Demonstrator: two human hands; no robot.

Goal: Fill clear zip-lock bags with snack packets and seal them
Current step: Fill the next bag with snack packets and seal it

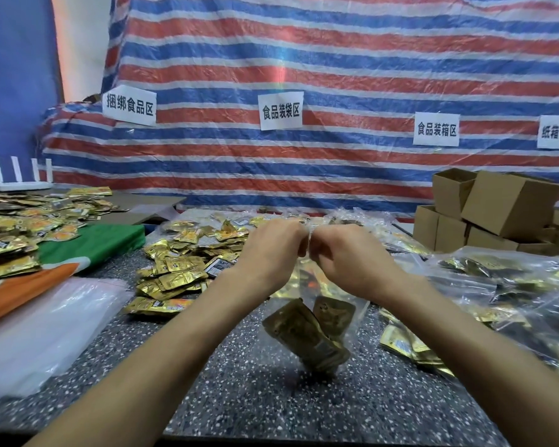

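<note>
Step in hand: sealing. Left hand [273, 245] and right hand [346, 253] side by side, fingers curled, pinching top edge of zip-lock bag [352, 321]; bag hangs above table [239, 398], snack packets [307, 337] inside. Next: likely press along zip strip until closed

Both bare forearms are stretched forward and raised. The left hand [273, 245] and right hand [342, 253] are held knuckle to knuckle, a clear plastic zip-lock bag [304, 272] pinched by its top in curled fingers.
</note>
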